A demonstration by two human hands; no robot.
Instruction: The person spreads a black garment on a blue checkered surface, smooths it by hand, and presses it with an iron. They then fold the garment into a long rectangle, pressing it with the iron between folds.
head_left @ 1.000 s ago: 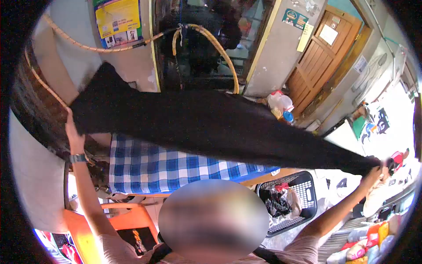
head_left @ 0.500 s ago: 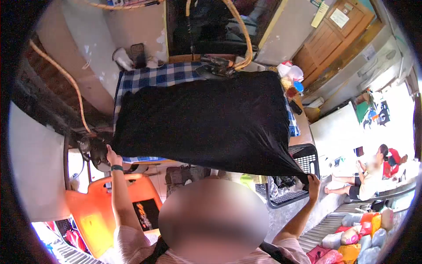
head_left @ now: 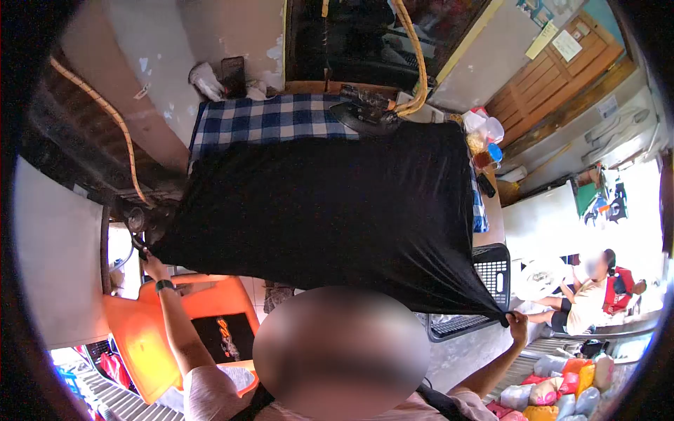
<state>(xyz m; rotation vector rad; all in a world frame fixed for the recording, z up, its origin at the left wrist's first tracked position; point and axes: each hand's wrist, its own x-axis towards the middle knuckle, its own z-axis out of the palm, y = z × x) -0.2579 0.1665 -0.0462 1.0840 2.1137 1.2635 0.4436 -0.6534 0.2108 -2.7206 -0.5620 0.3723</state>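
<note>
A wide black cloth (head_left: 330, 203) is stretched over a table with a blue-and-white checked cover (head_left: 246, 123). My left hand (head_left: 154, 268) is closed on its near left corner. At the near right corner, my right hand (head_left: 518, 328) grips the bunched fabric beyond the table edge. Between the two hands the front edge hangs in a shallow curve, with folds running toward the right corner. A dark iron (head_left: 365, 112) with a wrapped hose rests at the back of the table, by the far edge of the cloth.
A black plastic basket (head_left: 491, 270) stands below the right corner. An orange chair (head_left: 147, 323) is at my left. Jars and bags (head_left: 488, 137) sit at the table's back right. On the right, a person (head_left: 590, 295) sits near several filled bags (head_left: 562, 386).
Both hands have moved toward me and outward, drawing the black cloth along. More of the checked cover shows behind it. The view has shifted slightly.
</note>
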